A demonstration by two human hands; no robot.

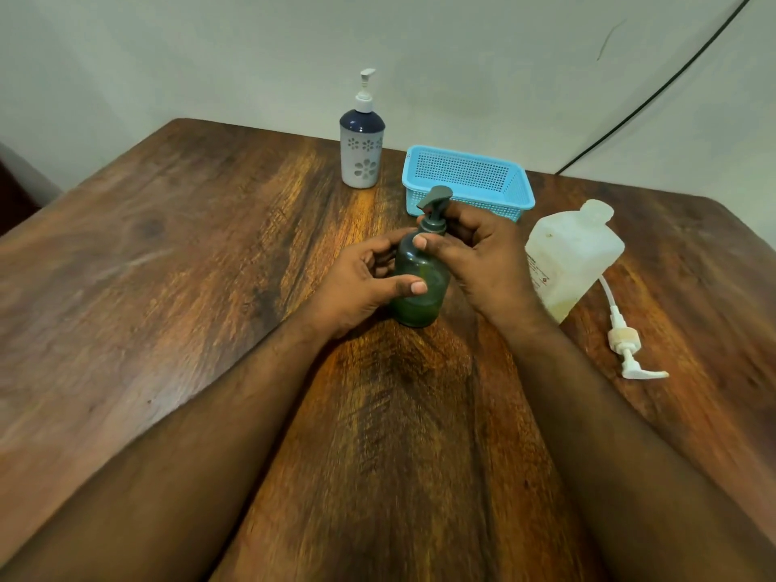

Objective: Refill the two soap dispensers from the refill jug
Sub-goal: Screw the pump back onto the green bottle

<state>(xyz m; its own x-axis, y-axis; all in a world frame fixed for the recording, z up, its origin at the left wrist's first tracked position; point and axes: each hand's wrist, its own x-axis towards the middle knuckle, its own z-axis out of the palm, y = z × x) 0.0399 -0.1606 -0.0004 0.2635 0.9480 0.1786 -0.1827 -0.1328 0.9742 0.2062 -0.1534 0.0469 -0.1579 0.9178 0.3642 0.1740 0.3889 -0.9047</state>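
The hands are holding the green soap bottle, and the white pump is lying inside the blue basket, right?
Not quite. The head view shows the white pump lying on the table, near the jug, not in the blue basket. Both hands do hold the green bottle.

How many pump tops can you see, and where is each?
3: a dark pump on the green bottle between both hands, a white pump on the flowered dispenser at the back, and a loose pump lying beside the jug.

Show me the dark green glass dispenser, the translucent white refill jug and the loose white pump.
dark green glass dispenser (420, 287), head view, bottle body
translucent white refill jug (571, 249), head view, upper side wall
loose white pump (624, 341), head view, collar
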